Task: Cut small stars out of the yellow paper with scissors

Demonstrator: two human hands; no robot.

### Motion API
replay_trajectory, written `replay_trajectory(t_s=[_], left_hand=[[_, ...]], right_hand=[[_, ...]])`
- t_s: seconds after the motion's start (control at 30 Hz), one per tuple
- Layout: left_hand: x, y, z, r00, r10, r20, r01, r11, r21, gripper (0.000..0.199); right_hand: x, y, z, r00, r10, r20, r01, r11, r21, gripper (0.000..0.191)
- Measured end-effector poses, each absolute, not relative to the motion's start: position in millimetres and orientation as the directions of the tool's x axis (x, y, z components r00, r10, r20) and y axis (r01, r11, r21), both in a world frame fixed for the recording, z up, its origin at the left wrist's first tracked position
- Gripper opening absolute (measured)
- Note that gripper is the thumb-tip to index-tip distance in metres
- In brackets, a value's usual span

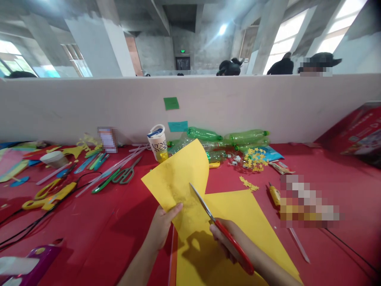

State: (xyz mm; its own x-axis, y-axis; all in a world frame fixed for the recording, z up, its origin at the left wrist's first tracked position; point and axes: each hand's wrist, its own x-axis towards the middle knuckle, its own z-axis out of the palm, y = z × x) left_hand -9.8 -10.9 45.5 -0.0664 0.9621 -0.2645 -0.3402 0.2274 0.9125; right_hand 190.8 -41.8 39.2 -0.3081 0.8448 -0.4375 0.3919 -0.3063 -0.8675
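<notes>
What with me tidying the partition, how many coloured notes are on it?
2 on the partition: a green note and, just below it, a blue note. The bottles may hide more.

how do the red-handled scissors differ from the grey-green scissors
The red-handled scissors are held up in the right hand; the grey-green scissors lie on the table. In the picture, the red-handled scissors point up and left, the grey-green scissors up and right. Both point away from the person.
</notes>
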Motion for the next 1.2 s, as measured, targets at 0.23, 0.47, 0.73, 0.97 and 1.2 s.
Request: replay_trajectory(t_s=[0.23,0.47,0.73,0.97,1.2], left_hand=[[-8.7,-11.7,44.9,0.003,0.954,-0.3,-0.404,0.275,0.872,0.042],[-8.7,-16.9,45.1,0.087,0.933,-0.35,-0.4,0.355,0.845,0.037],[-22.1,-7.1,46.0,0.015,0.943,-0.331,-0.51,0.292,0.809,0.053],[-13.4,-9.9,46.4,0.036,0.955,-0.294,-0.434,0.28,0.856,0.045],[-7.4,-10.8,51.4,-0.069,0.948,-0.311,-0.477,0.242,0.845,0.051]], right_hand=[[188.8,-42.8,31.4,-0.309,0.82,-0.482,0.349,-0.374,-0.86,0.037],[190.7,-44.2,34.7,-0.319,0.831,-0.456,0.307,-0.365,-0.879,0.041],[184.0,-43.8,38.2,-0.264,0.802,-0.535,0.364,-0.431,-0.826,0.035],[188.9,-45.8,33.1,-0.358,0.797,-0.486,0.316,-0.386,-0.867,0.046],[185.3,-44.0,38.1,-0.258,0.804,-0.536,0.357,-0.436,-0.826,0.044]])
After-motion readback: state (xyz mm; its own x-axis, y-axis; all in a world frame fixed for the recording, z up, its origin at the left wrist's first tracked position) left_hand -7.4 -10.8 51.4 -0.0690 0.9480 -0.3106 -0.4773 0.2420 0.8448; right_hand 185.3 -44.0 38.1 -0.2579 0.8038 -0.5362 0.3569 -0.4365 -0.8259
